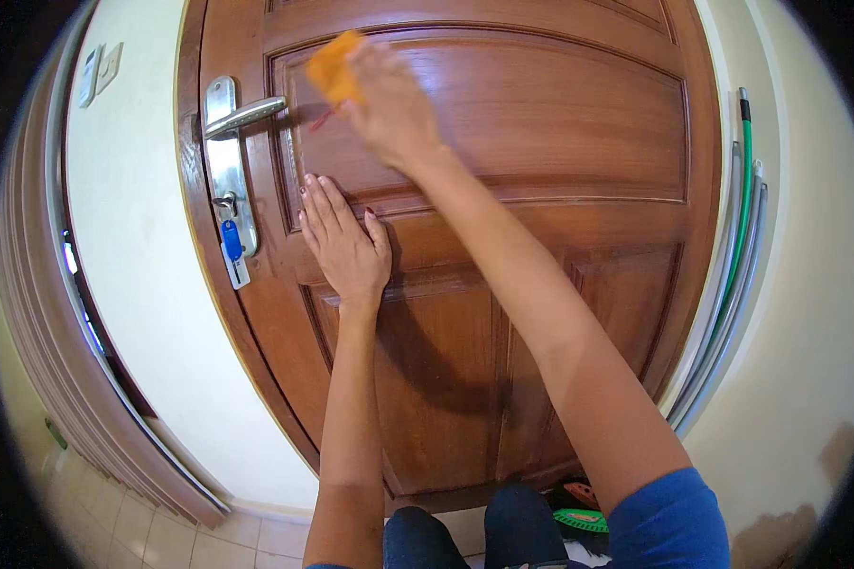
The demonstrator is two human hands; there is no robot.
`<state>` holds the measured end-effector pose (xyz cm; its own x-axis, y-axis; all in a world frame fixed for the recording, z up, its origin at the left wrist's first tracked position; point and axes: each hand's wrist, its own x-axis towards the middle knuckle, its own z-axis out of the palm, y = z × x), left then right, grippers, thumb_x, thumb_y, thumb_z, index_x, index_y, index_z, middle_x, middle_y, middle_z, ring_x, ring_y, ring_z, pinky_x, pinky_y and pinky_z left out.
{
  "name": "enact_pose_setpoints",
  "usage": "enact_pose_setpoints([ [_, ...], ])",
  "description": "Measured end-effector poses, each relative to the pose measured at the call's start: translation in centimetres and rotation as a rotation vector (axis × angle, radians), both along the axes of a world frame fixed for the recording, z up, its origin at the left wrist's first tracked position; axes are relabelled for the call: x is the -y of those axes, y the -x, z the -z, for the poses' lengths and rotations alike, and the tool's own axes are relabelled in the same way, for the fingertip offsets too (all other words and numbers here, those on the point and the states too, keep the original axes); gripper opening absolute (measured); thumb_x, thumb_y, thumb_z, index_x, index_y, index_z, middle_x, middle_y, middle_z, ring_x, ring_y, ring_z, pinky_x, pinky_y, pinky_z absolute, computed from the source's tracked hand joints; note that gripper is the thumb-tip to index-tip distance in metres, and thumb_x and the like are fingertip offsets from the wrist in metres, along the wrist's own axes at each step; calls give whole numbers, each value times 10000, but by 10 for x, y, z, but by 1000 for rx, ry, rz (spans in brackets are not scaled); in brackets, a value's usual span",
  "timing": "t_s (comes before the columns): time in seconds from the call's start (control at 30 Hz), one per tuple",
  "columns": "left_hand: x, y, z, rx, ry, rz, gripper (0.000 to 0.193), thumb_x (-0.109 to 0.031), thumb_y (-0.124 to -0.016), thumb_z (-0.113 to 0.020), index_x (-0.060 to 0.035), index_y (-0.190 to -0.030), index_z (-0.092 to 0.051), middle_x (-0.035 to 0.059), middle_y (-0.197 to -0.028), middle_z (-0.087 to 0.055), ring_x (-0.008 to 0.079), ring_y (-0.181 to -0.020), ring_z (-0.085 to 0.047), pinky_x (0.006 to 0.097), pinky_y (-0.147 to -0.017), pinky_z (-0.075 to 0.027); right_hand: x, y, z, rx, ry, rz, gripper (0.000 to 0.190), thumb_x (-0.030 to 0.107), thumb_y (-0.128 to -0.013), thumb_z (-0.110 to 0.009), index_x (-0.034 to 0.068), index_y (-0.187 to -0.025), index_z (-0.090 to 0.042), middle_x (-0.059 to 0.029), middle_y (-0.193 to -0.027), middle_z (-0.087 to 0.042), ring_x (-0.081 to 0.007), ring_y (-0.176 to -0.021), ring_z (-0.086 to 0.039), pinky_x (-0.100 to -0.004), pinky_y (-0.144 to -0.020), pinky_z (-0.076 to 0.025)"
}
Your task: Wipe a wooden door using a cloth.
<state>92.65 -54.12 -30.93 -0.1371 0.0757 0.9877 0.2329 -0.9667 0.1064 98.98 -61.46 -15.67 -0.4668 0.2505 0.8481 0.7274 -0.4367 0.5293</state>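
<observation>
Near the top of the view, my right hand (391, 99) grips an orange cloth (334, 67) against the upper panel of a brown wooden door (555, 121); hand and cloth are slightly blurred. A thin red strip hangs by the cloth's lower edge. Lower and to the left, my left hand (345, 238) lies flat on the door with its fingers pointing up, holding nothing. To the left of both hands is a metal lever handle (249, 117) on a long metal plate. Below it, a key sits in the lock (225, 205) with a blue key tag (231, 240) hanging from it.
Several poles, one a green pole (744, 192), lean in the corner right of the door. A wall switch (109, 67) and a folded curtain (50, 299) are at the left. A green object (581, 520) lies by the door's foot, near my knees.
</observation>
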Motion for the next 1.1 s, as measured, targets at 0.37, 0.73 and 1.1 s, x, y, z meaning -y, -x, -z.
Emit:
enact_pose_setpoints([
  [0.37, 7, -1, -2, 0, 6, -10, 661, -221, -862, -443, 18, -1432, -210, 190, -1492, -219, 325, -1375, -221, 446, -1125, -140, 21, -12, 20, 81, -11, 23, 575, 273, -865, -534, -55, -1319, -402, -252, -1413, -332, -375, -1328, -291, -451, -1114, -207],
  [0.73, 9, 0, -2, 30, -40, -17, 629, -203, -888, -415, -11, -1446, -198, 168, -1505, -203, 317, -1379, -214, 441, -1124, -136, 252, -155, 27, -494, -864, 176, 620, 299, -918, -435, -91, -1372, -275, -296, -1447, -222, -421, -1366, -175, -480, -1125, -109],
  [1.1, 4, -4, -1, 53, -78, -51, 614, -182, -880, -426, -29, -1443, -234, 167, -1495, -235, 331, -1361, -248, 441, -1118, -160, 189, -105, 23, -309, -527, 199, 533, 279, -939, -341, 36, -1412, -304, -297, -1452, -210, -415, -1371, -176, -491, -1128, -114],
])
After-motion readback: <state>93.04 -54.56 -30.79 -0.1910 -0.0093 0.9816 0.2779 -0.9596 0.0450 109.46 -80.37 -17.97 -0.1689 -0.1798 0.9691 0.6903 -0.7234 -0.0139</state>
